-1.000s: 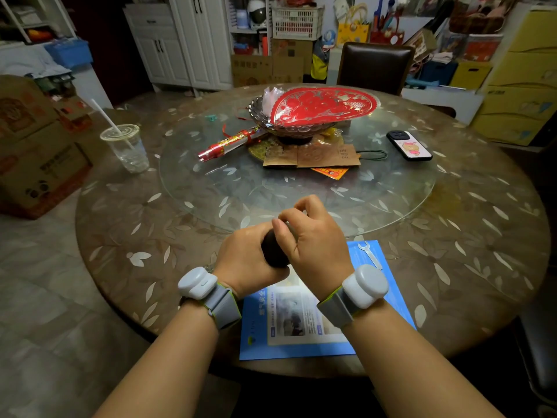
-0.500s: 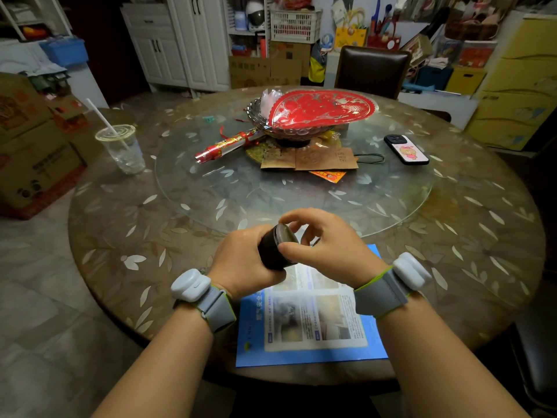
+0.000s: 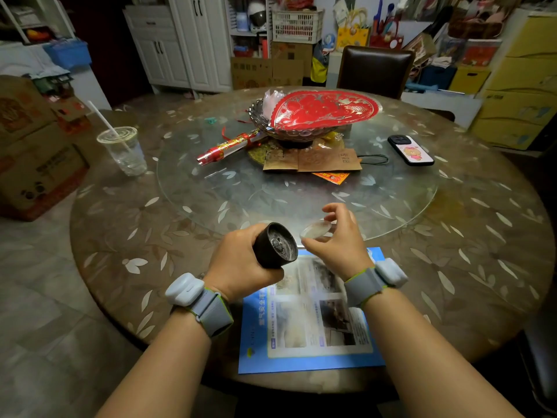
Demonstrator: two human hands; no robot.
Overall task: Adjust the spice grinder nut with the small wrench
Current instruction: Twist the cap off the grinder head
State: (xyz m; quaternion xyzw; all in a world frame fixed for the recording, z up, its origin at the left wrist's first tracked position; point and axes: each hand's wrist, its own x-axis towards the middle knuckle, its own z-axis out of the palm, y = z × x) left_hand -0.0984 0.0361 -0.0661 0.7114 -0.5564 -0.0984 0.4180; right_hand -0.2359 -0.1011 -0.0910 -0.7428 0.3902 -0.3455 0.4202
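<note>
My left hand (image 3: pixel 238 267) grips a black spice grinder (image 3: pixel 275 245) lying on its side above the table's near edge, its open end facing right so the grinding mechanism inside shows. Just right of it, my right hand (image 3: pixel 337 242) pinches a small clear round cap (image 3: pixel 315 230) between thumb and fingers, a short gap away from the grinder's mouth. The small wrench is hidden, behind my right wrist. Both hands hover over a blue leaflet (image 3: pixel 304 327).
A glass turntable (image 3: pixel 229 188) fills the middle of the round table (image 3: pixel 120 236), carrying a bowl with a red paper-cut (image 3: pixel 316 113), brown envelopes and a phone (image 3: pixel 411 150). A plastic cup with a straw (image 3: pixel 123 149) stands far left. A dark chair (image 3: pixel 375 69) faces me.
My right hand has pulled the clear cap off the grinder's end and moved it right. The grinder's open mouth now shows. The wrench, visible a second ago, is covered by my right wrist.
</note>
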